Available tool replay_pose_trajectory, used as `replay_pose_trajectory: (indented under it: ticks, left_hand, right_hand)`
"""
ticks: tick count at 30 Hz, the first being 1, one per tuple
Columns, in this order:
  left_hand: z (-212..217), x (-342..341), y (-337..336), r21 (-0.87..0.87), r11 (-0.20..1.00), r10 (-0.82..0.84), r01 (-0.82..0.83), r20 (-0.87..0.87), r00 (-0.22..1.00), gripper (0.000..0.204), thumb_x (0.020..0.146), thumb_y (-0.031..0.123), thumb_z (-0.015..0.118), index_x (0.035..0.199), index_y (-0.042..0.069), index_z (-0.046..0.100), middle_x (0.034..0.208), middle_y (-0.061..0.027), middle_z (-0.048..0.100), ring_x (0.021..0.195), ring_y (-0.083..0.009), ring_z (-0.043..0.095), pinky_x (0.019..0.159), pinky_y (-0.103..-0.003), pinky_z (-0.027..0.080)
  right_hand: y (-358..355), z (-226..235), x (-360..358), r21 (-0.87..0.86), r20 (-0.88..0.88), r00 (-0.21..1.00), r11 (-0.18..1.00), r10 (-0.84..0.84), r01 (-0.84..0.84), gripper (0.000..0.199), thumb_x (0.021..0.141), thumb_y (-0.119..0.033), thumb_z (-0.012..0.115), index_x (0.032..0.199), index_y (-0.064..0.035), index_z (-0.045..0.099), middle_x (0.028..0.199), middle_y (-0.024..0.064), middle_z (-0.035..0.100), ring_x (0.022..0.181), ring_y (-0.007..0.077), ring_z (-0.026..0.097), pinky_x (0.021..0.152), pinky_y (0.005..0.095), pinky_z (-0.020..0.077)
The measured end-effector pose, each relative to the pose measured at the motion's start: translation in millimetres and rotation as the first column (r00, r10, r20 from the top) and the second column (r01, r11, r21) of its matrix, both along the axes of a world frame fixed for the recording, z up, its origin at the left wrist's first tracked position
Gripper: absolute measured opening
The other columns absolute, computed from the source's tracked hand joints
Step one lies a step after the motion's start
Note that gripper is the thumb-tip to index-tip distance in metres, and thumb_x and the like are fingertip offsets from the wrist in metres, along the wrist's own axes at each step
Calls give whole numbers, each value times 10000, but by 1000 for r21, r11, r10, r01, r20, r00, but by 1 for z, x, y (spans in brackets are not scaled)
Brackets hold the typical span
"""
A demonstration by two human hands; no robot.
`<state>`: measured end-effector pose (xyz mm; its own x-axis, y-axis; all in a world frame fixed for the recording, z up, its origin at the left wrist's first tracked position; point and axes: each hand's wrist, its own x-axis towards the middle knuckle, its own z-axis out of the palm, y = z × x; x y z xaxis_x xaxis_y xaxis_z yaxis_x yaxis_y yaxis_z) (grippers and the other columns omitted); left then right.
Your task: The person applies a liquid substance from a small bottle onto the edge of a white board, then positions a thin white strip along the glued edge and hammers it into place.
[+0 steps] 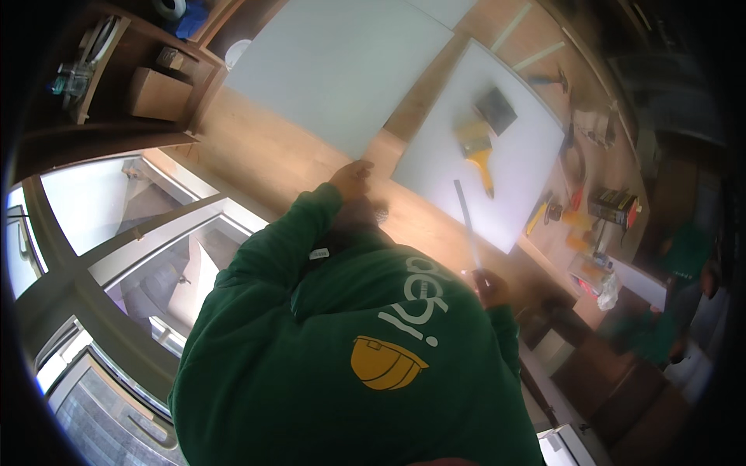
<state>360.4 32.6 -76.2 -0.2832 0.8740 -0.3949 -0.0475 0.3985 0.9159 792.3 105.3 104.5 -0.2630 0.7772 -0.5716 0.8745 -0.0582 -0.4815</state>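
Note:
My left hand [352,182] is at the near edge of a large white panel [342,70], its fingers curled together; whatever they hold, if anything, I cannot make out. In my right hand [491,289] a long thin grey strip [465,213] is gripped by its lower end. The strip slants up and left, its upper part in front of a second white panel [435,155]. On this panel lies a tool with a yellow handle [481,168], partly blurred. Beside it is a dark grey rectangular block [496,111].
A wooden bench [256,124] carries both panels. A hammer [553,79], a dark box [614,206] and small tools lie at the right. Cardboard boxes [159,93] fill a shelf at the far left. White-framed windows [116,198] stand on the left. Green clothing [688,248] shows at the right.

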Motion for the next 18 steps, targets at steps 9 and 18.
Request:
replay_pose_trajectory:
  ticks: [9,18]
  left_hand:
    - [37,-47,43,-243,943,-187,228,181,966,415,896,220,700,1252,19,629,1039,-127,694,917,-177,672,809,-310,553]
    - [99,-27,104,-22,974,-198,228,420,886,404,944,333,671,1175,2,652,1042,-102,704,952,-179,682,819,-328,564]
  right_hand:
    - [41,43,-63,-35,87,996,999,20,-17,295,950,-314,634,980,-42,746,862,123,734,817,222,699,783,343,526]
    - [67,26,-129,-37,28,991,991,132,-131,309,974,-303,596,1023,-20,711,934,171,721,889,283,698,814,374,527]
